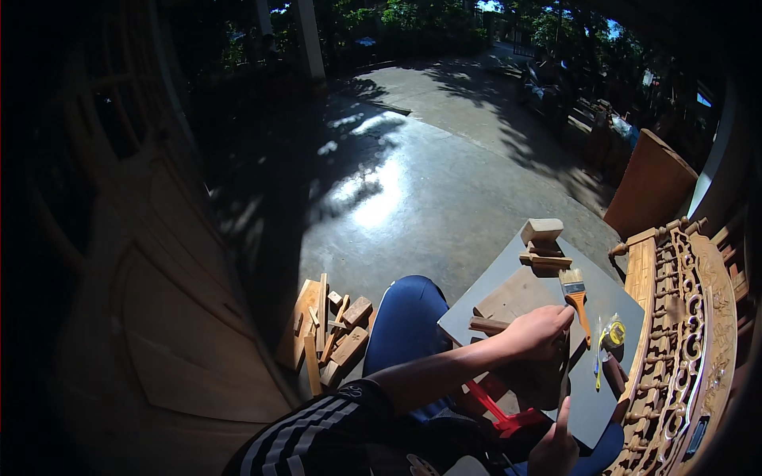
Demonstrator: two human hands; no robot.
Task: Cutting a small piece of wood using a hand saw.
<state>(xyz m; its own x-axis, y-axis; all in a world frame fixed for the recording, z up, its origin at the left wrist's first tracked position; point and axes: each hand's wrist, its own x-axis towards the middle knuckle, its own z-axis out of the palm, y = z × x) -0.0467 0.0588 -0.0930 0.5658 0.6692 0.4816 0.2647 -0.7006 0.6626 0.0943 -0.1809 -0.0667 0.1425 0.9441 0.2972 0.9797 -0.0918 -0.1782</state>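
Observation:
My left hand [540, 332] reaches across a grey board [583, 424] on my lap. Its fingers are closed, and what they pinch is hidden. A dark narrow strip [565, 366] runs from its fingertips down toward my right hand [554, 451]. That hand is lower, fingers curled and index finger stretched along the strip's lower end; its grip is partly hidden. A brown wooden piece [487, 325] shows beside my left wrist, over a flat brown sheet [514, 292]. A paintbrush [576, 297] with an orange handle lies just beyond my left fingers.
A wood block [543, 230] and short sticks [546, 260] sit at the board's far corner. A yellow tape measure [615, 333] lies right. Red plastic [504, 416] shows below my forearm. Wood offcuts [345, 349] lie left of my knee. Carved wooden furniture [706, 341] stands right, a large panel [182, 317] left.

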